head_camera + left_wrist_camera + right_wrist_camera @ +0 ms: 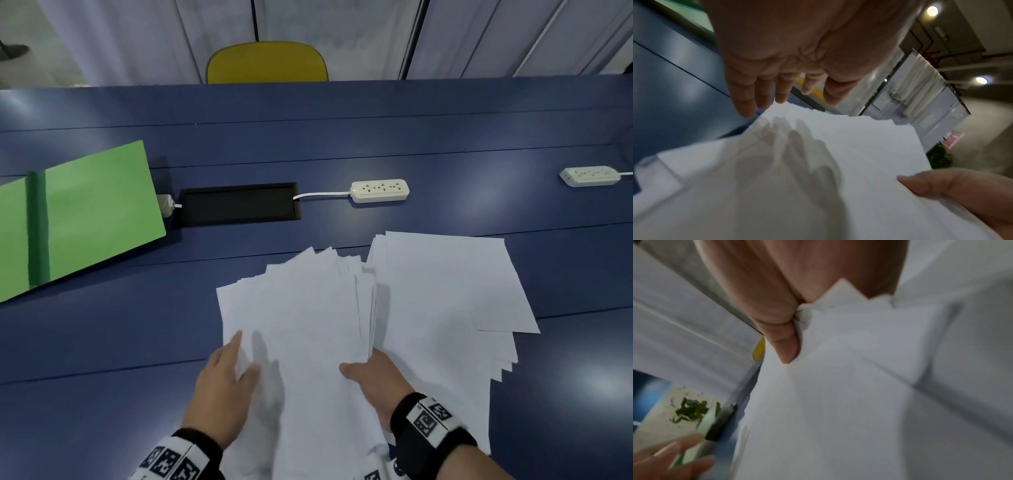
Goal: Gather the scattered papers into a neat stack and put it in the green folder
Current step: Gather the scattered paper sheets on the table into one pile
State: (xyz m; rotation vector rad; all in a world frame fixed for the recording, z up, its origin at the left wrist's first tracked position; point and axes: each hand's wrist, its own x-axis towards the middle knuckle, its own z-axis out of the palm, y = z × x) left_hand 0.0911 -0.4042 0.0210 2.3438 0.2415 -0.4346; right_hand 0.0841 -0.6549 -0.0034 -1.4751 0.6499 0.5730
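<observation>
- Papers (301, 308): a fanned bundle of white sheets, raised at its near right side where I hold it, its edges stepped and uneven, lying just in front of me on the blue table (102, 342).
- My right hand (376, 380) pinches that bundle's near right edge, thumb on top and fingers underneath; the right wrist view shows the corner crumpling under the thumb.
- My left hand (222, 387) has straight, relaxed fingers hovering over the bundle's left side; its shadow falls on the paper, and it grips nothing.
- A second spread of loose sheets (452, 291) lies flat on the table to the right, partly under the held bundle, not yet gathered.
- The green folder (85, 212) lies well apart at the far left, its right end propped on something by the black cable tray (239, 204); a white power strip (380, 190) sits beyond the papers.
- Risks, as I judge them: a one-edge pinch on a fanned bundle could let inner sheets slide out; squeezing harder would crease the corner further; lifting may drag the flat sheets along.
</observation>
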